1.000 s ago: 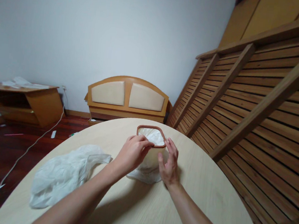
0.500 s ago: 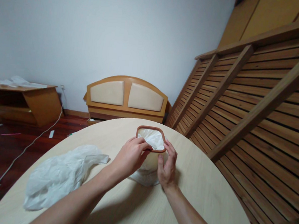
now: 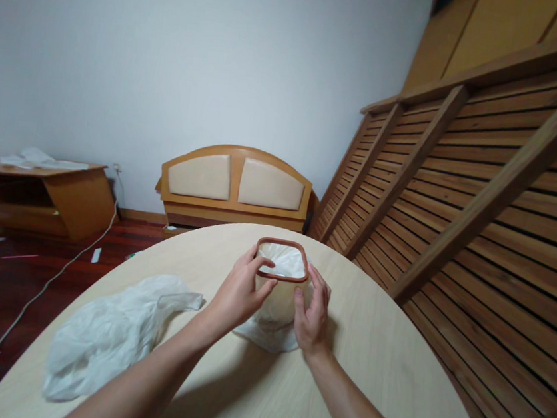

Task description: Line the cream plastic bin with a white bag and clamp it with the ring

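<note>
A small trash bin (image 3: 283, 298) with a brown rim frame (image 3: 285, 278) stands upright on the round table (image 3: 364, 380). A white plastic bag (image 3: 288, 261) lines its inside, and more of the bag bunches around the base. At the rim's left front corner is my left hand (image 3: 242, 285), its thumb and forefinger apart; the forefinger reaches over the opening while the thumb is outside. My right hand (image 3: 314, 310) holds the bin's right side, fingers along the rim and thumb on the front. Left of the bin lies a crumpled white plastic bag (image 3: 114, 331).
Wooden slatted panels (image 3: 482, 225) lean along the right side. Behind the table stands a padded headboard (image 3: 236, 177). A low cabinet (image 3: 73, 202) is at the left wall, and a white cable (image 3: 49, 283) runs across the dark floor.
My left hand has loosened from the front rim and shifted slightly left, its thumb and forefinger spreading apart. My right hand stays on the bin's side.
</note>
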A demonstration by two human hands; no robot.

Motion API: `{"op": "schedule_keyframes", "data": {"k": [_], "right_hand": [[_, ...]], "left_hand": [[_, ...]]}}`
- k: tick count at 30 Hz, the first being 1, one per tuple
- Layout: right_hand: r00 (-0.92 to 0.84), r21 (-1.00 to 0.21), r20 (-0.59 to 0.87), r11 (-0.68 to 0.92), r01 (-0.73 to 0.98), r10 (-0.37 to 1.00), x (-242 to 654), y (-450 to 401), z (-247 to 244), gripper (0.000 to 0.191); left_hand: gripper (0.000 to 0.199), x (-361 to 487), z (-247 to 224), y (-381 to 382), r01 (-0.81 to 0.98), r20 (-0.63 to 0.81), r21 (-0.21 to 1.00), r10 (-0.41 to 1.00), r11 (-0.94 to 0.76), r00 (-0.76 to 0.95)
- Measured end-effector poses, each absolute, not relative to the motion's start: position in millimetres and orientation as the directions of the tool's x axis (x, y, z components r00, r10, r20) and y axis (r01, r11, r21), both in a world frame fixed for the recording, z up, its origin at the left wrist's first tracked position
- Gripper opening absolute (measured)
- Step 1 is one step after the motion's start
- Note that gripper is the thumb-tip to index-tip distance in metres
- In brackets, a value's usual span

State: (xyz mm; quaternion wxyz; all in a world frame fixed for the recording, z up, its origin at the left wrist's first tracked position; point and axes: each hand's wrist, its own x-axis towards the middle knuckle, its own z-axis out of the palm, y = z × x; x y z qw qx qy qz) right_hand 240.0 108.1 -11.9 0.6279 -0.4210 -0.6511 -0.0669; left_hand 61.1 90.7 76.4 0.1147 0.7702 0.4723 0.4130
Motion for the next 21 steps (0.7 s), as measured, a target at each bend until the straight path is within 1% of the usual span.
{"op": "schedule_keyframes", "data": {"k": [4, 10, 16, 21], "right_hand": [[0.136, -0.438, 0.873, 0.628, 0.644, 0.468, 240.7, 107.7, -12.1, 0.048], [0.144, -0.476, 0.852, 0.63, 0.614, 0.504, 240.2, 107.9, -12.5, 0.049], [0.152, -0.508, 0.831, 0.619, 0.599, 0.535, 239.8, 105.6, -7.6, 0.053], [0.137, -0.518, 0.814, 0.598, 0.612, 0.565, 240.3, 102.3, -5.1, 0.054]], "left_hand": [[0.031, 58.2, 77.9, 92.5, 0.597, 0.508, 0.622, 0.841, -0.507, 0.185], [0.031, 58.6, 78.1, 96.7, 0.543, 0.498, 0.69, 0.858, -0.479, 0.124], [0.015, 64.2, 75.4, 96.0, 0.508, 0.476, 0.744, 0.878, -0.434, 0.054], [0.005, 65.9, 77.8, 92.2, 0.501, 0.45, 0.761, 0.892, -0.413, 0.051]]}}
